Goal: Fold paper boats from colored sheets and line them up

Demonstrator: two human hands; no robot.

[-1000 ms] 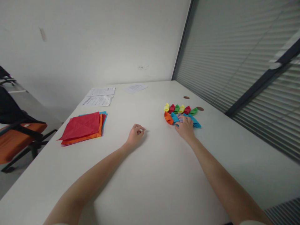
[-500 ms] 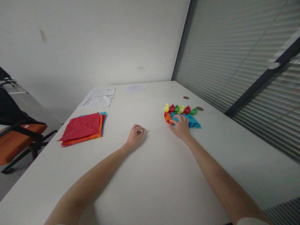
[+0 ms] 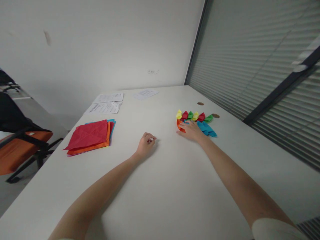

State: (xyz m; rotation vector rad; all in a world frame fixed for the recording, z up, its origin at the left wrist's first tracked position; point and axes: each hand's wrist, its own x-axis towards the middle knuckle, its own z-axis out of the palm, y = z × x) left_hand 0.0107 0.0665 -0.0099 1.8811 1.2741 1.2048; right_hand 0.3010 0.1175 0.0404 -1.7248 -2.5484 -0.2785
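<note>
On the right side of the table, my right hand (image 3: 192,130) lies low over the nearer row of folded papers. Its thumb and fingers are around an orange folded paper (image 3: 179,126), touching it. Blue folded papers (image 3: 207,129) lie beside and partly under this hand, which hides some of that row. Just behind is a row of yellow, red and green folded papers (image 3: 195,115). My left hand (image 3: 146,144) rests on the bare tabletop to the left, fingers curled in, with nothing visible in them.
A stack of coloured paper sheets (image 3: 87,136), red on top, lies at the left. Printed pages (image 3: 106,107) are farther back near the wall. Two brown discs (image 3: 215,115) sit by the blinds (image 3: 250,66). An orange chair (image 3: 25,146) stands left of the table.
My right hand has moved left from the blue folded papers onto the orange one, uncovering more blue at its right. My left hand stays in place. The view has shifted slightly.
</note>
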